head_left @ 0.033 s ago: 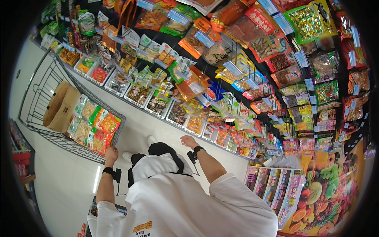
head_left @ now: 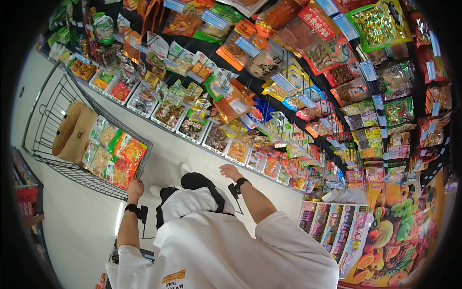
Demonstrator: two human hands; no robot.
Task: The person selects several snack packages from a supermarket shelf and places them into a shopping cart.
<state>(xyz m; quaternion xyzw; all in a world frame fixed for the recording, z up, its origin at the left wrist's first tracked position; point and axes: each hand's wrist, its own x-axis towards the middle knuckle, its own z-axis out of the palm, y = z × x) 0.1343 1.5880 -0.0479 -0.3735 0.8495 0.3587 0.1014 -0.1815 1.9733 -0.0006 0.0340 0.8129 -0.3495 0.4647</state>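
Here, the left grip (head_left: 135,186) looks curled around the near end of the wire shopping cart (head_left: 101,184), likely steadying it; snack packets (head_left: 114,151) lie inside (flat, perhaps for stability). The right grip (head_left: 231,172) hangs loose, empty.

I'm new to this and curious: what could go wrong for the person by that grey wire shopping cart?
Only the left hand seems to hold the grey wire shopping cart, so it might swing into the white rectangular trays. The thin black cable by the small black wrist device could perhaps snag on the cart's wires. The cart's near corner also looks close to a white shoe, so a bump seems possible.
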